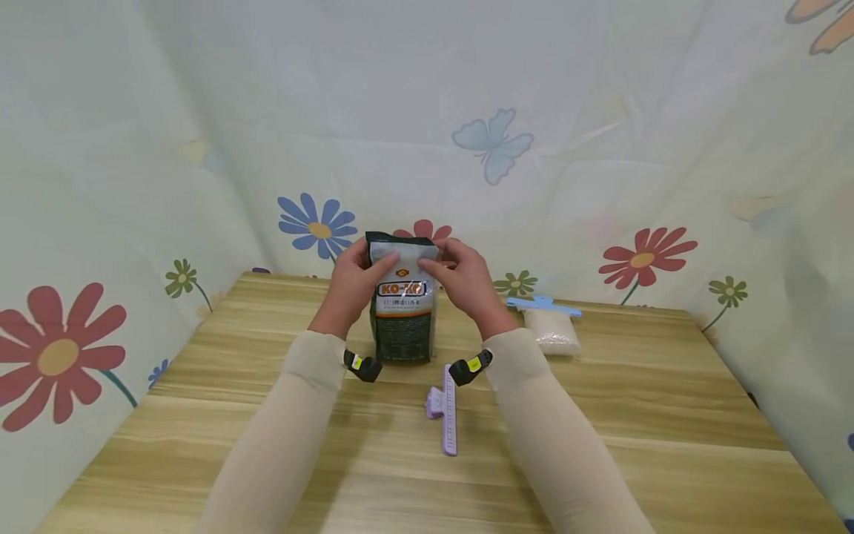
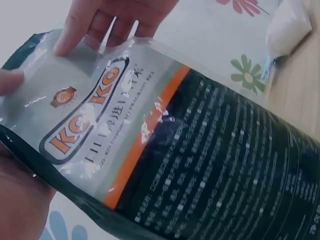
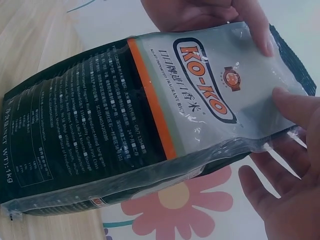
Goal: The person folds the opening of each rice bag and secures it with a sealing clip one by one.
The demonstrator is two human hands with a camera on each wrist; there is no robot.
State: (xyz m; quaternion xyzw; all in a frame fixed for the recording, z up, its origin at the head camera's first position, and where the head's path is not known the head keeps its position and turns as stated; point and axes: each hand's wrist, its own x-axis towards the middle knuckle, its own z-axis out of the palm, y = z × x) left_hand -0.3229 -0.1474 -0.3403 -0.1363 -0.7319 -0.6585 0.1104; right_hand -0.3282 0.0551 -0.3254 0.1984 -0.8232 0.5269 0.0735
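Observation:
A dark green and silver bag of KO-KO rice (image 1: 404, 326) stands upright on the wooden table, its orange stripe and label facing me. My left hand (image 1: 352, 285) grips its upper left edge, thumb on the silver front and fingers behind. On the opposite side, my right hand (image 1: 468, 280) pinches the upper right edge, its thumb pressed to the front; the right wrist view shows its other fingers (image 3: 272, 177) spread behind the bag. Close to the bag's base, a purple bag clip (image 1: 449, 415) lies on the table.
At the back right lies a small clear bag of white grains (image 1: 552, 331) with a blue clip (image 1: 543, 305) across its top. A flower-printed curtain (image 1: 400, 96) hangs behind the wooden table (image 1: 634, 400).

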